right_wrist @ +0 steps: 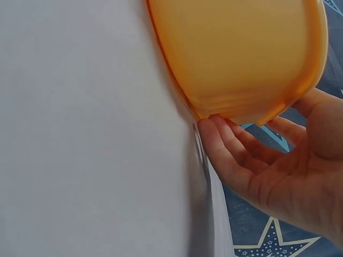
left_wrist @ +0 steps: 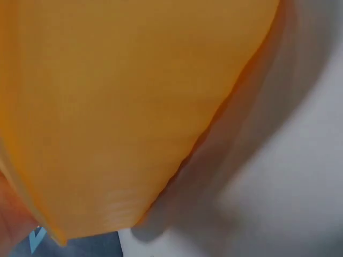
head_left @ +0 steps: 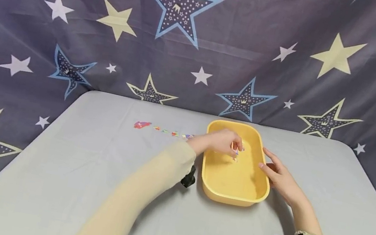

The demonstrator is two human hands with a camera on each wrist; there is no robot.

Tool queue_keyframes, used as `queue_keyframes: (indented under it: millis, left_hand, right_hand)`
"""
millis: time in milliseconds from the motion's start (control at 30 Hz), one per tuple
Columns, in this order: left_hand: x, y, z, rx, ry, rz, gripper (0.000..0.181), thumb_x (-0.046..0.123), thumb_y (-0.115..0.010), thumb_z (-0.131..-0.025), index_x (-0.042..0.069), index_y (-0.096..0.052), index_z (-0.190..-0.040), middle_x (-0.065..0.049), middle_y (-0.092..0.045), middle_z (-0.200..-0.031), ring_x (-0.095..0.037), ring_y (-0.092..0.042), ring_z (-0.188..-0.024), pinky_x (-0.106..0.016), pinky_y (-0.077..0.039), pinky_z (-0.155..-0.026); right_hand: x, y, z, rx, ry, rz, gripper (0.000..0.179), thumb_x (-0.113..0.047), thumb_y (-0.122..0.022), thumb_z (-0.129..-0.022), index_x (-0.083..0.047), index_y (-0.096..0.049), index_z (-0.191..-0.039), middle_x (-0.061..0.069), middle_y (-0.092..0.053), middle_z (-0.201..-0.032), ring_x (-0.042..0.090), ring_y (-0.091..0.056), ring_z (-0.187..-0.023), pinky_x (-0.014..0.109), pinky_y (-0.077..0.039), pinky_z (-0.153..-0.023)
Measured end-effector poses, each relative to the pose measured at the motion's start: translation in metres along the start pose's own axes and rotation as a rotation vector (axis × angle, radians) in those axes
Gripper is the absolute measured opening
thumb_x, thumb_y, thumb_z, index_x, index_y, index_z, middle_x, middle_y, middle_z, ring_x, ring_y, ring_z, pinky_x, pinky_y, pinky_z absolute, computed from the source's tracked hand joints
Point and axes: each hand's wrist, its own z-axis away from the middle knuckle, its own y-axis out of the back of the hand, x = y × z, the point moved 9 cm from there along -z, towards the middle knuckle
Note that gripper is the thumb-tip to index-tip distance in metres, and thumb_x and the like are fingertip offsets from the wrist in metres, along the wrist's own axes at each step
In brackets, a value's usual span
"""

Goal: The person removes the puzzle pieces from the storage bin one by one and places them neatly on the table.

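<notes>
A yellow rectangular tub with rounded corners stands on the table. My left hand reaches over its left rim, fingers bent down inside. Small multicoloured pieces show at the fingertips; whether the fingers pinch one is too small to tell. At the tub's right side, my right hand grips the wall, thumb at the rim and fingers against the outside. The right wrist view shows these fingers curled against the tub. In the left wrist view the tub's outer wall hides most of the left hand.
Left of the tub, several small colourful pieces lie in a row on the grey-white table. A larger red-pink piece lies at the row's left end. Behind the table hangs a dark curtain with stars.
</notes>
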Motion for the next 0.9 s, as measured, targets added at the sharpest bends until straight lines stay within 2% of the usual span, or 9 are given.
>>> queue_keyframes:
  millis: [167, 300, 400, 600, 900]
  left_hand:
    - [0.000, -0.008, -0.004, -0.034, 0.015, 0.006, 0.027, 0.016, -0.071, -0.078, 0.006, -0.066, -0.102, -0.004, -0.065, -0.090, -0.010, -0.055, -0.081, -0.015, -0.040, -0.073]
    - [0.000, -0.016, -0.006, -0.067, 0.004, -0.025, 0.023, 0.013, -0.070, -0.077, 0.007, -0.066, -0.100, -0.003, -0.062, -0.084, -0.008, -0.050, -0.075, -0.016, -0.038, -0.071]
    - [-0.003, -0.020, -0.006, -0.077, 0.018, -0.048, 0.021, 0.011, -0.071, -0.076, 0.008, -0.067, -0.096, 0.000, -0.060, -0.080, -0.007, -0.048, -0.073, -0.017, -0.038, -0.071]
    - [-0.007, -0.025, -0.008, -0.099, 0.056, -0.110, 0.015, 0.011, -0.070, -0.076, 0.010, -0.067, -0.090, 0.003, -0.061, -0.081, -0.008, -0.050, -0.075, -0.018, -0.038, -0.074]
    - [-0.009, -0.029, -0.013, -0.132, 0.089, -0.134, 0.010, 0.019, -0.068, -0.081, 0.010, -0.066, -0.086, 0.004, -0.061, -0.082, -0.009, -0.050, -0.078, -0.019, -0.039, -0.079]
  right_hand:
    - [0.000, 0.000, 0.001, -0.003, -0.004, 0.009, 0.064, -0.026, -0.044, -0.096, -0.012, -0.008, -0.147, 0.035, -0.043, -0.120, 0.014, -0.059, -0.089, 0.030, -0.051, -0.071]
    - [0.001, -0.002, 0.001, -0.006, -0.008, 0.002, 0.064, -0.026, -0.045, -0.096, -0.012, -0.008, -0.147, 0.035, -0.043, -0.121, 0.014, -0.059, -0.089, 0.030, -0.051, -0.071]
    - [0.002, -0.005, -0.001, -0.012, -0.008, -0.011, 0.064, -0.025, -0.045, -0.095, -0.012, -0.009, -0.147, 0.035, -0.042, -0.122, 0.016, -0.059, -0.090, 0.030, -0.051, -0.071]
    - [0.002, -0.003, -0.001, -0.005, -0.009, -0.012, 0.064, -0.025, -0.045, -0.096, -0.012, -0.009, -0.147, 0.035, -0.042, -0.122, 0.016, -0.059, -0.090, 0.030, -0.051, -0.071]
    - [0.003, 0.001, -0.001, 0.005, -0.004, -0.004, 0.063, -0.025, -0.044, -0.096, -0.011, -0.008, -0.146, 0.035, -0.042, -0.121, 0.014, -0.059, -0.089, 0.029, -0.051, -0.071]
